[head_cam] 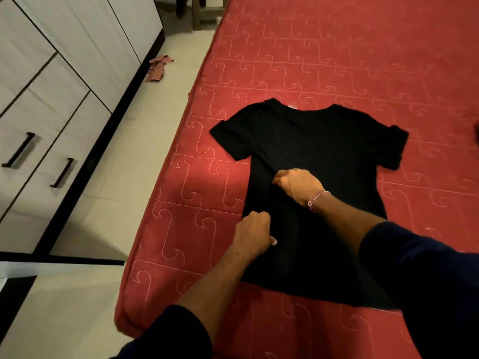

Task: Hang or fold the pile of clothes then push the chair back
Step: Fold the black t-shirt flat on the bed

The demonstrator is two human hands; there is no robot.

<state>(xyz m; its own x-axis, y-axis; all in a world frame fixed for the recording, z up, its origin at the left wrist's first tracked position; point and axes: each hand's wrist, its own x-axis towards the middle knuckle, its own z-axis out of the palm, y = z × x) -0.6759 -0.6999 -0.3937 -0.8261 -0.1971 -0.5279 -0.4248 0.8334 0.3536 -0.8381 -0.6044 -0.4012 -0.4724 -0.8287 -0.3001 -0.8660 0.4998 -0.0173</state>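
A black T-shirt (311,141) lies spread flat on the red quilted mattress (337,60), neck pointing away from me and both short sleeves out to the sides. My left hand (252,233) pinches the shirt's left side edge near the waist. My right hand (298,183), with a thread bracelet at the wrist, is closed on the fabric a little higher up, just below the left sleeve. Both forearms cross the lower part of the shirt and hide some of its hem.
A white wardrobe with drawers and black handles (18,150) lines the left side, with a strip of pale tiled floor (124,156) between it and the mattress. A small reddish cloth (158,68) lies on the floor. Wooden furniture legs (204,14) stand at the far end.
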